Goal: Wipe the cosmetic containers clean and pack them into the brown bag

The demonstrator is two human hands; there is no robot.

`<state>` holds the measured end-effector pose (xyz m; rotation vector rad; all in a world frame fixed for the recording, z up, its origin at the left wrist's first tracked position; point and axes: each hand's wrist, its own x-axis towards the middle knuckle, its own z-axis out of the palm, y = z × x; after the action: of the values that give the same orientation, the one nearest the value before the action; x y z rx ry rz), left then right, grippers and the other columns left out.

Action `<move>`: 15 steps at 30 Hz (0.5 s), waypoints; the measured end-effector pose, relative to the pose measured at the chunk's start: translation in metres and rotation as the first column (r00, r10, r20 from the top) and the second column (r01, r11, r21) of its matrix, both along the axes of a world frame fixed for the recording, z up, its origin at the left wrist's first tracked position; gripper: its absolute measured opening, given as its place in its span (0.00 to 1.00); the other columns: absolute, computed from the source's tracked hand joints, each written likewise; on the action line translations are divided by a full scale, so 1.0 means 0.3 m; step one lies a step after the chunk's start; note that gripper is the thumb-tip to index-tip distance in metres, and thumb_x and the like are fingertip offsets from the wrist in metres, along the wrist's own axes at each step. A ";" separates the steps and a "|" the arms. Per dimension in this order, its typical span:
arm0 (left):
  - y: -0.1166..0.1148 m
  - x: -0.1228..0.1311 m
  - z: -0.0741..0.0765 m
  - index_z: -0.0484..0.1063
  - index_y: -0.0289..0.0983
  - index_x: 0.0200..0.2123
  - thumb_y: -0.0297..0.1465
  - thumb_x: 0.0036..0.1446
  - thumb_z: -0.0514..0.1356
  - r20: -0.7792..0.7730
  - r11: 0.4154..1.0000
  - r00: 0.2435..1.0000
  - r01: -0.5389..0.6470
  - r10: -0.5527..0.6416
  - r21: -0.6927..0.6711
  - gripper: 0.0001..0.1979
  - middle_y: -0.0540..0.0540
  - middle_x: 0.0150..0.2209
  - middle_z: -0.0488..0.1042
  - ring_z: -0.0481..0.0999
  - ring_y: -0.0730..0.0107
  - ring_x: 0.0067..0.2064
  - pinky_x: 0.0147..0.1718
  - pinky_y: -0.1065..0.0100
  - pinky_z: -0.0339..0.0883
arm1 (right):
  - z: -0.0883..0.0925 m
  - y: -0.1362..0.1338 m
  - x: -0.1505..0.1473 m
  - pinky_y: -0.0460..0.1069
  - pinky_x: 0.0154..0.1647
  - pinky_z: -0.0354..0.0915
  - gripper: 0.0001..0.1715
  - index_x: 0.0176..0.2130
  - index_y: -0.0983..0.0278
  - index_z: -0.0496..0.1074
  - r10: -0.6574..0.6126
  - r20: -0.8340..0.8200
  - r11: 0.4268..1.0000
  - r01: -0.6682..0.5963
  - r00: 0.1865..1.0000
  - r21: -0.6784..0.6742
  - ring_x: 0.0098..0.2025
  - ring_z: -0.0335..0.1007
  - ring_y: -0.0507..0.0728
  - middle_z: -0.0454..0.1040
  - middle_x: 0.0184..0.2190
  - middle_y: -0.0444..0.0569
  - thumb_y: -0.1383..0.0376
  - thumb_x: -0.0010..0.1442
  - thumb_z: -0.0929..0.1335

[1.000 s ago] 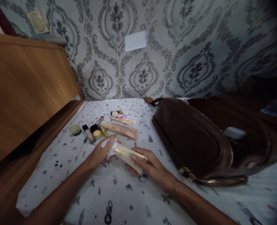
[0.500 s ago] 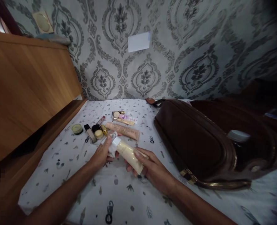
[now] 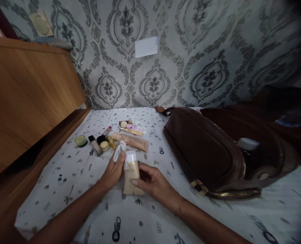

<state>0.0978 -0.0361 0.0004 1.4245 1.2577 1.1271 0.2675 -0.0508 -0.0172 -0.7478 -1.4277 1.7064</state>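
Note:
A cream-coloured squeeze tube (image 3: pixel 132 179) with a white cap stands nearly upright in front of me, cap end up. Around its lower right side my right hand (image 3: pixel 154 181) is closed, thumb across the front. A crumpled white wipe (image 3: pixel 119 150) is in my left hand (image 3: pixel 114 169), whose fingers are closed on it right beside the tube's cap and shoulder. Just behind lies a larger peach tube (image 3: pixel 131 141). To its left are a small bottle with a dark cap (image 3: pixel 95 145), a yellow-lidded jar (image 3: pixel 104 146) and a gold tube (image 3: pixel 111 142).
A green-lidded jar (image 3: pixel 80 141) sits far left on the patterned sheet (image 3: pixel 63 200). Smaller cosmetics, including a slim gold tube (image 3: pixel 131 131), lie farther back. On the right rests an open brown leather bag (image 3: pixel 203 149) holding a white-capped container (image 3: pixel 248 144). A wooden cabinet (image 3: pixel 33 98) borders the left.
The cream tube has turned from slanting to nearly upright. My right hand has shifted left and round its side, and the wipe has moved up beside the cap. The view has swung slightly right.

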 end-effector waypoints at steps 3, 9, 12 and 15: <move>-0.018 0.024 0.003 0.69 0.36 0.55 0.56 0.60 0.52 -0.088 0.986 0.988 0.133 -0.125 0.100 0.33 0.40 0.50 0.75 0.71 0.54 0.53 0.57 0.59 0.62 | -0.009 -0.003 -0.012 0.55 0.50 0.68 0.31 0.43 0.64 0.72 0.013 -0.080 0.998 -0.018 0.997 -0.057 0.42 0.72 0.58 0.76 0.38 0.47 0.51 0.45 0.79; -0.014 0.008 0.006 0.73 0.38 0.51 0.51 0.60 0.56 -0.178 0.962 0.961 0.237 -0.212 0.132 0.26 0.40 0.51 0.73 0.69 0.53 0.55 0.57 0.60 0.62 | 0.005 0.001 0.003 0.52 0.44 0.70 0.33 0.48 0.63 0.69 -0.111 -0.053 0.993 0.108 0.992 -0.057 0.41 0.72 0.56 0.75 0.39 0.48 0.48 0.49 0.76; -0.006 -0.019 0.004 0.74 0.37 0.50 0.51 0.63 0.53 -0.242 0.919 0.926 0.340 -0.289 0.201 0.26 0.40 0.46 0.72 0.70 0.56 0.49 0.51 0.61 0.65 | 0.015 0.003 0.019 0.51 0.40 0.72 0.30 0.51 0.60 0.67 -0.178 -0.075 0.982 0.173 0.981 -0.070 0.40 0.72 0.56 0.74 0.41 0.48 0.45 0.58 0.70; -0.010 -0.030 0.003 0.72 0.37 0.54 0.51 0.66 0.48 -0.281 0.882 0.903 0.396 -0.325 0.254 0.28 0.40 0.47 0.70 0.70 0.56 0.49 0.53 0.60 0.64 | 0.012 0.006 0.027 0.52 0.40 0.74 0.29 0.52 0.58 0.65 -0.205 -0.095 0.975 0.195 0.974 -0.108 0.39 0.73 0.56 0.73 0.42 0.48 0.44 0.60 0.68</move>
<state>0.0888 -0.0392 0.0013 1.9813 0.9328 0.9406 0.2755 -0.0489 -0.0136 -0.8142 -1.1626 1.6426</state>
